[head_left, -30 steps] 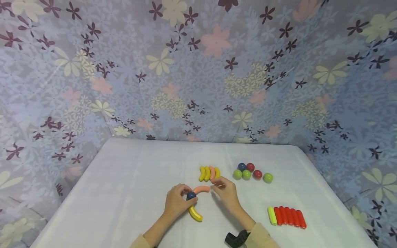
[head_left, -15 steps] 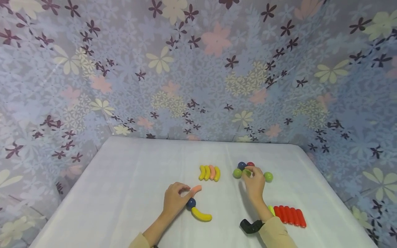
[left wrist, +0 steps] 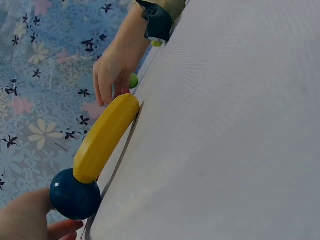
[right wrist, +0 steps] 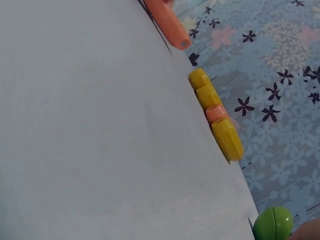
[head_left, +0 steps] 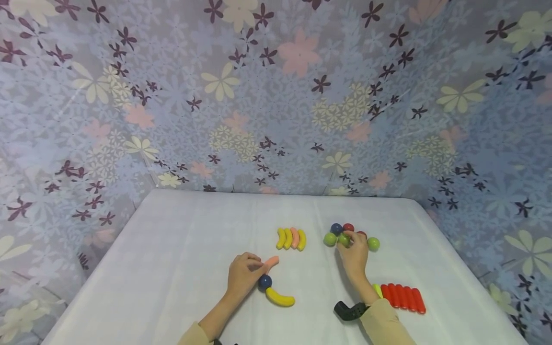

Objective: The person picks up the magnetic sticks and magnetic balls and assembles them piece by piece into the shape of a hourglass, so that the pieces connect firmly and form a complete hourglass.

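Note:
My left hand [head_left: 245,275] pinches an orange curved toy stick [head_left: 272,261] near its lower end. Against that end sits a dark blue ball [head_left: 265,282], and a yellow curved stick [head_left: 281,298] extends from the ball's other side. In the left wrist view the blue ball [left wrist: 75,194] and yellow stick [left wrist: 106,139] meet end to end beside my thumb. Farther right, my right hand [head_left: 355,254] has thumb and fingers around a green ball [head_left: 343,240] in the ball cluster. The right wrist view shows a green ball [right wrist: 273,223] beside a fingertip.
Three yellow curved sticks and an orange one form a row [head_left: 295,238] at mid-table. Around my right hand lie another green ball [head_left: 329,239], a blue ball [head_left: 336,229], a red ball [head_left: 348,227] and a green ball [head_left: 373,244]. Red straight sticks [head_left: 403,298] lie right of my forearm.
My right hand has gone from beside the orange stick to the balls at the right. My left hand has shifted from the blue ball to the orange stick; the joined pieces have turned.

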A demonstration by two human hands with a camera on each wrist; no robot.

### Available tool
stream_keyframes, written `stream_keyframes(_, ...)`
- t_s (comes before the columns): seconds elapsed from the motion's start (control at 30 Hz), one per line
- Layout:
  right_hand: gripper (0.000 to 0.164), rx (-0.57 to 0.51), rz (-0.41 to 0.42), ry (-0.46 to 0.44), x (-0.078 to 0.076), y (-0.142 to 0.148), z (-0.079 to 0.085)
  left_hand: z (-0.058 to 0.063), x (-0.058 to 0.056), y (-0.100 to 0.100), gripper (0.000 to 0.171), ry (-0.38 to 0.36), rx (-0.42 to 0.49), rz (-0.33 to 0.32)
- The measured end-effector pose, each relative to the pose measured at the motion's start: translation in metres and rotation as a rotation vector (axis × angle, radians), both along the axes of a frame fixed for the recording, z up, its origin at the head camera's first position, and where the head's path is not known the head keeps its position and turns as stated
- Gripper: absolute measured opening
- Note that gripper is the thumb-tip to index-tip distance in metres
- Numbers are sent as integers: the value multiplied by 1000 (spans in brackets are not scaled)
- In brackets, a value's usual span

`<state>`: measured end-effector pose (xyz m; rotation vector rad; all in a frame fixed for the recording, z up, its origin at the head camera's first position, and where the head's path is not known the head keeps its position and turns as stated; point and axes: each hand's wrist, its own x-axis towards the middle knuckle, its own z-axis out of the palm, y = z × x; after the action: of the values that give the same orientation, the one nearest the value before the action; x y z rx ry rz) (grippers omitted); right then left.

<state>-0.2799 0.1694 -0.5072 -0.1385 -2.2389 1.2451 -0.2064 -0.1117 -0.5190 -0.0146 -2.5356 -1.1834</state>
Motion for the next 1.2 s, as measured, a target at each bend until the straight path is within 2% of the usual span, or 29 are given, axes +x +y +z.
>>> stream_keyframes(0.2, 29, 26, -19, 10, -1, 0, -6, 3, 1, -1, 15, -56, 154, -3)
stream_keyframes(0.33, 32, -33, -16, 42, 1, -3, -4, 3, -1, -1, 17, -83, 146, 1)
stream_keyframes(0.4, 35, -75, 2, 78, 3, -7, -3, 2, -1, -1, 16, -74, 137, -4)
stream_keyframes(0.53, 38, -128, 88, 90, 11, -22, -1, 2, -1, -1, 15, -64, 146, -22)
stream_keyframes(0.8, 38, -155, 307, -77, 27, -55, -2, 1, -2, -1, 13, -24, 126, -116)
stream_keyframes(0.93, 36, -151, 420, -119, 32, -69, -4, 0, -2, -2, 17, 1, 106, -143)
stream_keyframes(1.07, 36, -159, 487, -147, 36, -79, -4, 1, -2, -2, 20, 30, 96, -174)
stream_keyframes(1.2, 37, -180, 532, -201, 40, -90, -4, 3, 0, -4, 18, 6, 95, -156)
